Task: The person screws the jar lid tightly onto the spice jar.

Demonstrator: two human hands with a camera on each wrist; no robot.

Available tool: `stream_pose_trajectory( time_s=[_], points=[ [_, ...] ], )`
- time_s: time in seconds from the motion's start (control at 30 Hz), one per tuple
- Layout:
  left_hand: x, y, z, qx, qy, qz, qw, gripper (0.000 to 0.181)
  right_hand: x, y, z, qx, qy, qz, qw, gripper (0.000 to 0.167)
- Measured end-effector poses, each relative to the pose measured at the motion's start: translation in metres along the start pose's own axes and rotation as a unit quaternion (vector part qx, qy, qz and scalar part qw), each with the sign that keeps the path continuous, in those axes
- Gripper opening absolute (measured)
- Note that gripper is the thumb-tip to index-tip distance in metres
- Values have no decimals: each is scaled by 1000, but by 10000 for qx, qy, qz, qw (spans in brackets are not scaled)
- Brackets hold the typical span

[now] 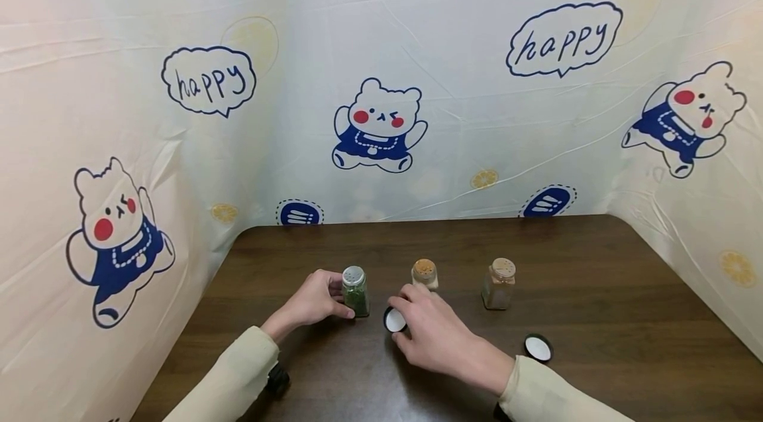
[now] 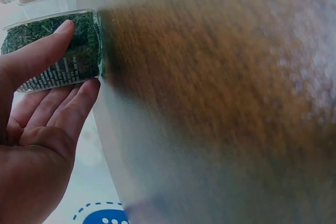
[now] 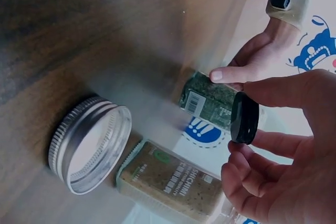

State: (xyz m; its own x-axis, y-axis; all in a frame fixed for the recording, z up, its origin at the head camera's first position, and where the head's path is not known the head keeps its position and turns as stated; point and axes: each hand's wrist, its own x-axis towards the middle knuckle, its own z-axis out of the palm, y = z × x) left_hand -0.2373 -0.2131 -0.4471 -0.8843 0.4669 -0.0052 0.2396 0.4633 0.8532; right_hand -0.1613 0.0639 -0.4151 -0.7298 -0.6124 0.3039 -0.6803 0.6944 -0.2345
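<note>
My left hand [image 1: 312, 300] grips a small glass spice jar [image 1: 356, 296] of green dried herbs between thumb and fingers, low on its sides. The jar stands upright on the table, its perforated shaker top uncovered. To its right, my right hand [image 1: 440, 337] pinches a round black lid [image 3: 245, 118] by the rim, white liner [image 1: 395, 320] facing up toward the head camera. The lid is held apart from the herb jar. Behind this hand stands a second spice jar [image 1: 425, 269] with an orange-dusted shaker top, its lower part hidden.
A third spice jar [image 1: 498, 284] of brownish powder stands farther right, shaker top showing. In front of it another lid [image 1: 538, 348] lies liner up on the dark wooden table [image 1: 596, 289]. A printed curtain [image 1: 381, 24] surrounds the table's back and sides.
</note>
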Motion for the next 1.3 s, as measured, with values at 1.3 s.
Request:
stream_pose_trajectory(
  time_s=[1.3],
  points=[
    [1,-5,0,-147,-47,111,9998,49,23,3,-11,-71,285,43,9996,40]
  ],
)
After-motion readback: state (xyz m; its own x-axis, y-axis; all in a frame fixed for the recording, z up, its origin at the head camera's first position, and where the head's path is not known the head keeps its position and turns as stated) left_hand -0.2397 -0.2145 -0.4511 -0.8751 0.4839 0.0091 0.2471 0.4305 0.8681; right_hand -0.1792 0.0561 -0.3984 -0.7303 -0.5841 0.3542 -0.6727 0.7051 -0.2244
